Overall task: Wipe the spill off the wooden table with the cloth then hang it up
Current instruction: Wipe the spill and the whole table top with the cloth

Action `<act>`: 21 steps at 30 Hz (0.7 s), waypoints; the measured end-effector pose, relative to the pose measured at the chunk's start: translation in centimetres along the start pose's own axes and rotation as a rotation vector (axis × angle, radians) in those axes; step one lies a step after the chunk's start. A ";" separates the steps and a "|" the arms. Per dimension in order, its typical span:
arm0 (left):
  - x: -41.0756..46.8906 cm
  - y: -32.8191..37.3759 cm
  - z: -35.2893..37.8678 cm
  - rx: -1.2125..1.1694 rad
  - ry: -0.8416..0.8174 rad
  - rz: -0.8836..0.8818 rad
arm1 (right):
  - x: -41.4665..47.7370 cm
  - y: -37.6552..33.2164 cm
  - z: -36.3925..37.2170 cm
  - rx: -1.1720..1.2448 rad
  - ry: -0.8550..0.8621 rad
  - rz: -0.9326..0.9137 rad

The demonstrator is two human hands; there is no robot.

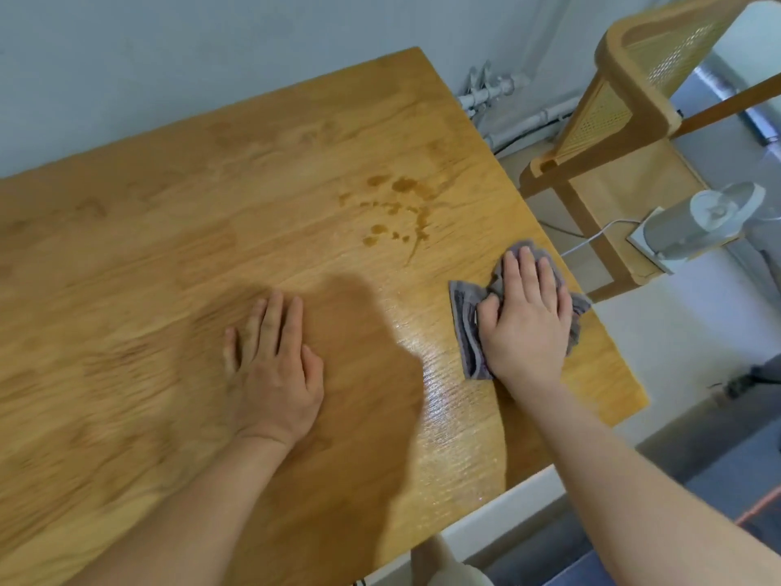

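A tan chair (625, 120) with woven cane panels stands at the upper right. White pipes (490, 93) run along the foot of the pale wall (169, 57). A small white fan (714, 222) sits beside the chair's legs, and a white cable (587, 241) trails from it.

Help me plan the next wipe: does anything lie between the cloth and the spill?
Nothing visible does. Only bare wooden table separates the cloth, under the right hand, from the brown spill beyond it. The left hand rests flat well to the side.
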State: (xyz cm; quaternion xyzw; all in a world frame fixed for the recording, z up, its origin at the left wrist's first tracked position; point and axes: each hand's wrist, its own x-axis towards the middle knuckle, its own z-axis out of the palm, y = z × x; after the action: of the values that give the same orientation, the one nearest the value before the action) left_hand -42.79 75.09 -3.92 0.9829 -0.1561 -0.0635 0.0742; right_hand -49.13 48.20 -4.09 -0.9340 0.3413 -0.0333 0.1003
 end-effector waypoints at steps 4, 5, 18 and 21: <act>0.0 0.1 0.1 -0.005 0.018 -0.018 | -5.9 -6.8 1.9 0.030 -0.034 -0.164; 0.1 0.1 0.0 -0.011 0.027 -0.019 | -7.1 -8.3 2.2 0.033 -0.061 -0.290; 0.0 0.3 -0.1 0.035 0.029 -0.027 | 1.8 -3.5 0.7 0.011 -0.057 -0.066; -0.1 0.4 -0.2 0.038 0.037 -0.021 | -3.1 -8.3 1.5 0.056 -0.124 -0.381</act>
State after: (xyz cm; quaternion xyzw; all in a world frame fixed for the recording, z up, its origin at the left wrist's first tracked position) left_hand -42.93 74.78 -3.68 0.9867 -0.1457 -0.0429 0.0578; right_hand -46.08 56.70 -3.77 -0.9788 0.1505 -0.0036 0.1390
